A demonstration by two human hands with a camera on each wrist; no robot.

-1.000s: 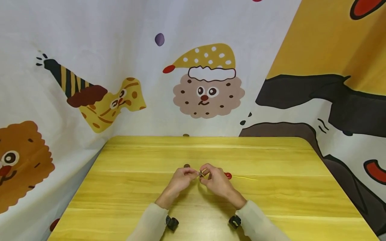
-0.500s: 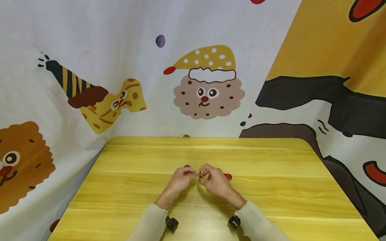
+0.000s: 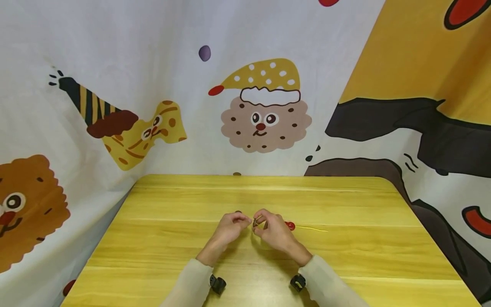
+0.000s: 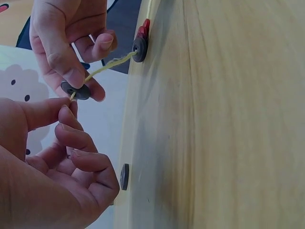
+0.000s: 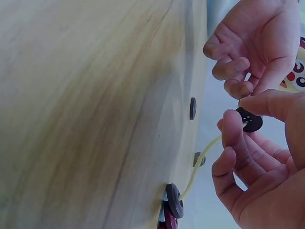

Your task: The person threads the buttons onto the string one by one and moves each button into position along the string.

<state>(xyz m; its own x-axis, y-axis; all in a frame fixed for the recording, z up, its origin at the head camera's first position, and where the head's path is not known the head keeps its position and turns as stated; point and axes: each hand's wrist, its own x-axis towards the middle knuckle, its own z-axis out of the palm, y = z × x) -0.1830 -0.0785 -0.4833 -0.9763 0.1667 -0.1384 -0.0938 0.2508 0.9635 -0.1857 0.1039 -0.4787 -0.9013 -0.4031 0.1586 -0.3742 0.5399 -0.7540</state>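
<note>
My right hand [image 3: 277, 230] pinches a dark round button [image 4: 78, 90] between thumb and fingers, a little above the table. A yellow string [image 4: 112, 63] passes through this button. On its far side, my left hand [image 3: 230, 230] pinches the short string end with thumb and index fingertip, right at the button's face. The string runs back to a second dark button [image 5: 174, 201], which stands against red buttons [image 4: 144, 29] on the table. In the head view a red button [image 3: 290, 226] shows just right of my right hand, with the string's tail trailing rightward.
One loose dark button [image 4: 125, 176] lies on the wooden table [image 3: 172, 238], mostly hidden behind my left hand in the head view. A printed drape [image 3: 172, 55] hangs behind the table. Small black cameras [image 3: 218, 284] sit at both wrists.
Both hands stay almost in place around the held button. The loose dark button shows less behind the left hand than before, and the head view has shifted very slightly.
</note>
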